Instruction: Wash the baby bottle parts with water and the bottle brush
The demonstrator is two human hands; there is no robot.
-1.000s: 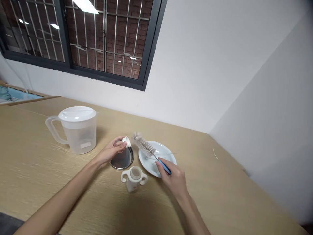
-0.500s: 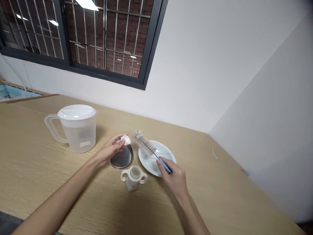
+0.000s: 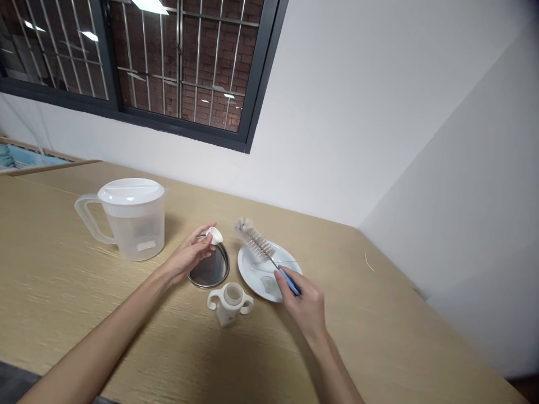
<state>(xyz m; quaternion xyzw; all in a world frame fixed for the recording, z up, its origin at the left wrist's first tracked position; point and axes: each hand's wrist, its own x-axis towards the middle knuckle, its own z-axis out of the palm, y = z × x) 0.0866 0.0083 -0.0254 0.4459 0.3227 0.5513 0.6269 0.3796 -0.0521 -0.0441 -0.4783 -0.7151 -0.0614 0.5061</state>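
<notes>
My left hand (image 3: 187,258) pinches a small white cap (image 3: 216,235) above a round steel bowl (image 3: 209,269) on the wooden table (image 3: 84,314). My right hand (image 3: 305,306) grips the blue handle of a bottle brush (image 3: 263,249), its bristled head raised over the far edge of a white plate (image 3: 255,275). A small clear piece lies on the plate. A white baby bottle with two handles (image 3: 229,303) stands open-topped just in front of the bowl and plate, between my two hands.
A clear plastic jug with a white lid (image 3: 130,219) stands to the left of the bowl. A barred window is on the wall behind. A thin sliver (image 3: 368,262) lies on the table at the right, near the corner of the walls.
The brush head has swung slightly right and farther from the cap. My left hand has tilted the cap a little. The view has shifted slightly.
</notes>
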